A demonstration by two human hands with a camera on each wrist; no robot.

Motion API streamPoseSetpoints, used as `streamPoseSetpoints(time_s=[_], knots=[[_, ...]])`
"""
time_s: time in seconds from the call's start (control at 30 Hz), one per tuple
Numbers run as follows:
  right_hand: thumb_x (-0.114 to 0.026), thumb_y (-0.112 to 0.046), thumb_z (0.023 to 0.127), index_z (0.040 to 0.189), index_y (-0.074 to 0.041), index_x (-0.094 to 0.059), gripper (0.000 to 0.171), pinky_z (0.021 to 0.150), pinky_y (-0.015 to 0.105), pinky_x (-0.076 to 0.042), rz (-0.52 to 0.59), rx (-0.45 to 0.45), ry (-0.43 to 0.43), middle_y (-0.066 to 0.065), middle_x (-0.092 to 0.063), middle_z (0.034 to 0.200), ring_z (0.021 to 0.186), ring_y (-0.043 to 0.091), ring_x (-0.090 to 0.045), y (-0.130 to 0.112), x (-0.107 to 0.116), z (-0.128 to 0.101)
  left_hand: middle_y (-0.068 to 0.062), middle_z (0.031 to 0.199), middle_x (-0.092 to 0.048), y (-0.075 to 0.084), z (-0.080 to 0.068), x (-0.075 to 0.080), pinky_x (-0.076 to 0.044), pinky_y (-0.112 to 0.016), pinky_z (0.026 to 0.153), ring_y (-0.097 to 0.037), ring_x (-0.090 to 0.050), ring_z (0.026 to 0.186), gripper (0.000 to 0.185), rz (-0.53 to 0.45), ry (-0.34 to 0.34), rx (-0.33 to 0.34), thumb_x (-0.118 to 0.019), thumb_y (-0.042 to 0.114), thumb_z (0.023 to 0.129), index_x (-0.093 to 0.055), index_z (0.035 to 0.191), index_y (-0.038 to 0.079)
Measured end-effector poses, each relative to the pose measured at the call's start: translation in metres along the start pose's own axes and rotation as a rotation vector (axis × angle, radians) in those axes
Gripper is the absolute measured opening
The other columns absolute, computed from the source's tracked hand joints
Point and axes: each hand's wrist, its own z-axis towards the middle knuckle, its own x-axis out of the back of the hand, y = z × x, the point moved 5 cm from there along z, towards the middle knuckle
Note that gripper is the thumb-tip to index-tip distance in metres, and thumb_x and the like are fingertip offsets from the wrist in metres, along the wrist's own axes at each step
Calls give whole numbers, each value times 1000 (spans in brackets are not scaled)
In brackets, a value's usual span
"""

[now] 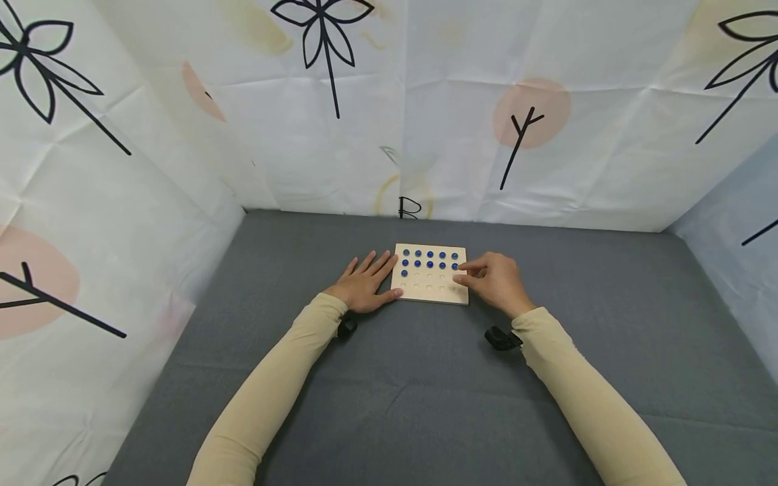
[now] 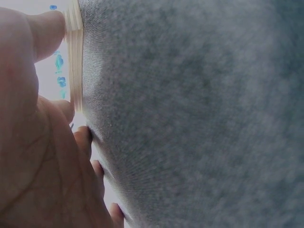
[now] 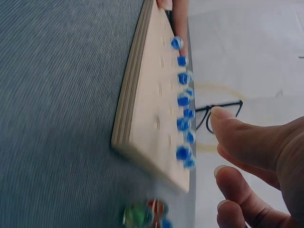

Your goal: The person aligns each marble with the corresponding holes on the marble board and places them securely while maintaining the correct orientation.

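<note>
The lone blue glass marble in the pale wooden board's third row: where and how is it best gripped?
Probably pinch the marble by its rounded upper sides, coming from the right: it protrudes, empty holes lie there, and the left hand lies opposite.

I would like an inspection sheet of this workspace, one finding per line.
Surface: grey cloth, lightly creased.
Job's things: pale wooden board; blue marbles in its two far rows, plus one in the third.
Clutter: blurred coloured items near the board, right wrist view.
Left hand: fingers spread, thumb on the board.
Right hand: at the board's right edge, no held item visible.
Cables: nothing seen.
Surroundings: white hangings with plant drawings.
</note>
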Motion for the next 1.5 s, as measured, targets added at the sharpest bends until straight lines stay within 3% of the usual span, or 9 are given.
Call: streamPoseSetpoints(time_s=[1.0, 1.5], knots=[[-82, -20, 89, 109, -1, -79, 28, 52, 31, -45, -17, -72, 39, 19, -71, 95, 67, 21, -61, 59, 45, -33, -1, 171, -1, -1, -1, 0, 4, -52, 124, -25, 5, 156, 81, -21, -10, -1, -36, 63, 104, -2, 165, 22], [-81, -21, 90, 112, -2, -79, 29, 55, 32, -46, -25, -149, -34, 14, -72, 89, 71, 21, -60, 79, 42, -35, -1, 171, -1, -2, 0, -1, 4, -53, 124, -26, 4, 156, 81, -20, -5, -7, -36, 63, 104, -2, 165, 22]])
